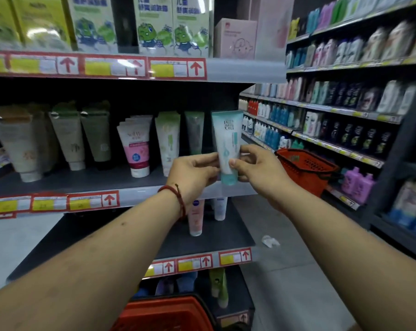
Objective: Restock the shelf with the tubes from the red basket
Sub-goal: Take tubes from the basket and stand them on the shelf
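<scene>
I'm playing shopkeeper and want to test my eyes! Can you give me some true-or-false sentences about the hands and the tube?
1. The left hand and the right hand both hold the teal tube. True.
2. The tube's cap points up. False: it points down.
3. The red bracelet is on the right wrist. False: it is on the left wrist.
4. A red basket sits low down, under the arms. True.
</scene>
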`<state>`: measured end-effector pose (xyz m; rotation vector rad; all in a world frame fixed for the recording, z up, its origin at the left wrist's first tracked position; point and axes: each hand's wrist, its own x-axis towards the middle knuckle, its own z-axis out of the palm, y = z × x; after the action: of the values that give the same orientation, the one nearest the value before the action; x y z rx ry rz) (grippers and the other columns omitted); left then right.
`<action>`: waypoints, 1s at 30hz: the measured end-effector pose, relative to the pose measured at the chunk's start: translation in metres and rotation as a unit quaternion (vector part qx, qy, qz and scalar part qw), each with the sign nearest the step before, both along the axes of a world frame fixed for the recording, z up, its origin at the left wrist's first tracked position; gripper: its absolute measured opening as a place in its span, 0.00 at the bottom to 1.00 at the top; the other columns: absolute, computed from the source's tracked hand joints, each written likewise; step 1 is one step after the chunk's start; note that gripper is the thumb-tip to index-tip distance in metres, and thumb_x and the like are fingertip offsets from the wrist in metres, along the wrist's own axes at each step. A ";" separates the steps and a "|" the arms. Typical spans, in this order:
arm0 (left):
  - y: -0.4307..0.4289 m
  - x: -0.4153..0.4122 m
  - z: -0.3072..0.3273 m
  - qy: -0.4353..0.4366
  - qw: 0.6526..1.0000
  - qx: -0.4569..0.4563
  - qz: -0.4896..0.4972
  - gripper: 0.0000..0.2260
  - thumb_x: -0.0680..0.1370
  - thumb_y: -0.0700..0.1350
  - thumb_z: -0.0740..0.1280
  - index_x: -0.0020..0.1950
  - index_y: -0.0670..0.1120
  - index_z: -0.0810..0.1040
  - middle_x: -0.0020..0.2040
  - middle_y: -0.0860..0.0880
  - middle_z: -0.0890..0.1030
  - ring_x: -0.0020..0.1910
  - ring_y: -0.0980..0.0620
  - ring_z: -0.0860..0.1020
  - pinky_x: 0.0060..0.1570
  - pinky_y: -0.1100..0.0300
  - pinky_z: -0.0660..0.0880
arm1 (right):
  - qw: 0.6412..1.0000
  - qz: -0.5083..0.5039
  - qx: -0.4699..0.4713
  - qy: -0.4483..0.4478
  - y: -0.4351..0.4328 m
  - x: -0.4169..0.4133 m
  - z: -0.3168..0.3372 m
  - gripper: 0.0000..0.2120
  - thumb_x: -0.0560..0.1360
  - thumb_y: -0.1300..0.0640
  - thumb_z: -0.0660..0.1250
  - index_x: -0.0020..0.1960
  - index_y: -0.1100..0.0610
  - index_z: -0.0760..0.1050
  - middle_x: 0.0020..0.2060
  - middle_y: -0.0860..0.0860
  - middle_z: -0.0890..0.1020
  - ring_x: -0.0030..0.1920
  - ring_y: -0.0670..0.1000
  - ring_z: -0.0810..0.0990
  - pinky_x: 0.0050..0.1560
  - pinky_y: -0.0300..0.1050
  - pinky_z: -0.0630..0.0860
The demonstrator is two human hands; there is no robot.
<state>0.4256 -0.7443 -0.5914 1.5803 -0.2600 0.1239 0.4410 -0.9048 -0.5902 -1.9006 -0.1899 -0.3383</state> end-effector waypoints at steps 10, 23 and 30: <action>-0.031 0.073 -0.002 -0.002 1.000 0.022 -0.010 0.13 0.77 0.35 0.70 0.47 0.55 0.85 0.53 0.49 0.87 0.53 0.51 0.85 0.59 0.51 0.80 | 0.999 -0.047 -0.017 -0.019 -0.028 0.067 -0.005 0.15 0.78 0.60 0.69 0.65 0.58 0.76 0.56 0.54 0.84 0.56 0.53 0.83 0.59 0.56 0.81; -0.037 0.101 -0.024 0.030 0.998 0.037 0.030 0.11 0.75 0.36 0.74 0.57 0.42 0.84 0.50 0.45 0.86 0.50 0.49 0.86 0.54 0.53 0.82 | 0.996 -0.065 -0.066 0.005 -0.031 0.098 -0.029 0.16 0.76 0.60 0.72 0.63 0.59 0.76 0.50 0.54 0.84 0.52 0.55 0.84 0.57 0.58 0.81; -0.038 0.118 -0.031 0.023 0.998 0.040 0.042 0.11 0.75 0.37 0.74 0.56 0.42 0.85 0.51 0.46 0.87 0.50 0.50 0.86 0.54 0.52 0.82 | 0.993 -0.079 -0.088 0.002 -0.031 0.111 -0.032 0.14 0.75 0.61 0.72 0.59 0.56 0.77 0.49 0.52 0.85 0.50 0.53 0.83 0.55 0.55 0.81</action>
<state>0.5435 -0.7825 -0.6227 1.6726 -0.1647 0.1432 0.5517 -0.9353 -0.6223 -2.0971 -0.0674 -0.4358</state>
